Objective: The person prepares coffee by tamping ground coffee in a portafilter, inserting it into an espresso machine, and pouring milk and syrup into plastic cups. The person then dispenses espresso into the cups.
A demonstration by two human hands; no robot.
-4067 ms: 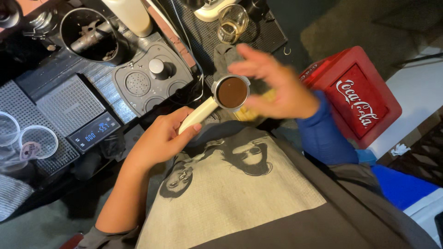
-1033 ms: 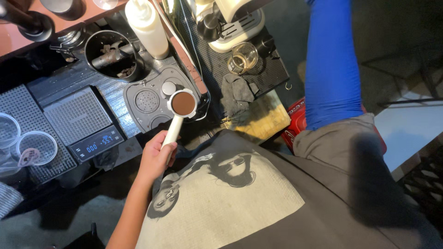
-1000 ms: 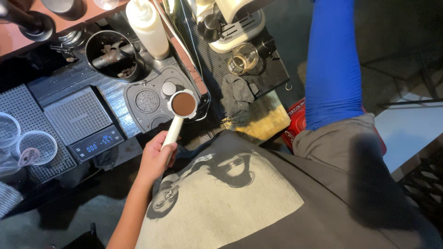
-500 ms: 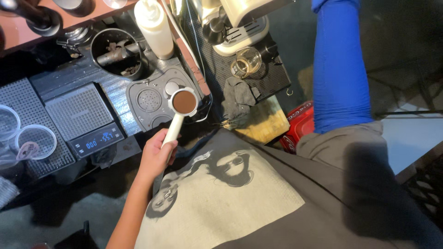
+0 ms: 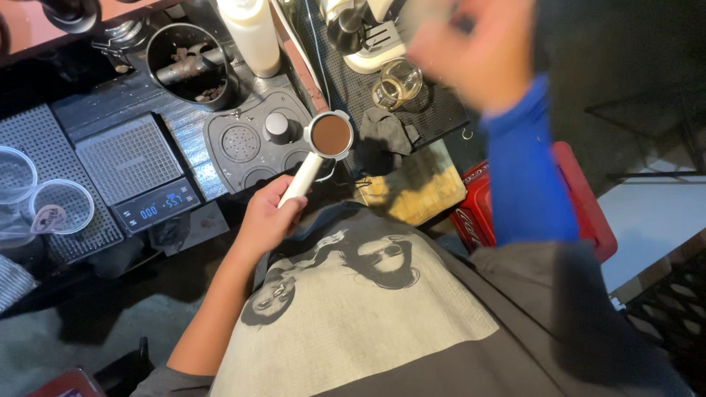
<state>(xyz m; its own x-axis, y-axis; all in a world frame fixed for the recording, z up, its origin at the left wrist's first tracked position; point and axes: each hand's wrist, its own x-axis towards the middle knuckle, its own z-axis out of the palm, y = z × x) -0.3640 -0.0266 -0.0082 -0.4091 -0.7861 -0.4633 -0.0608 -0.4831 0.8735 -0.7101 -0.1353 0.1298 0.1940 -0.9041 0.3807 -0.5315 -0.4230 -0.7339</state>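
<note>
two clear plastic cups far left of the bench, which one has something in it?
The nearer clear cup, beside the scale: a pinkish bit lies on its bottom. The farther cup at the frame edge looks empty.

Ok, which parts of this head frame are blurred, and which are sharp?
Head view: the raised right hand in the blue sleeve is smeared by motion blur; the left hand and its white-handled portafilter of brown coffee grounds are sharp; dim corners.

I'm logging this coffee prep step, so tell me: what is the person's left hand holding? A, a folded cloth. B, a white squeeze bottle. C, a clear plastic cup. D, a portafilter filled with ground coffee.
D: the left hand grips the white handle of the portafilter, whose basket shows brown grounds.
</note>
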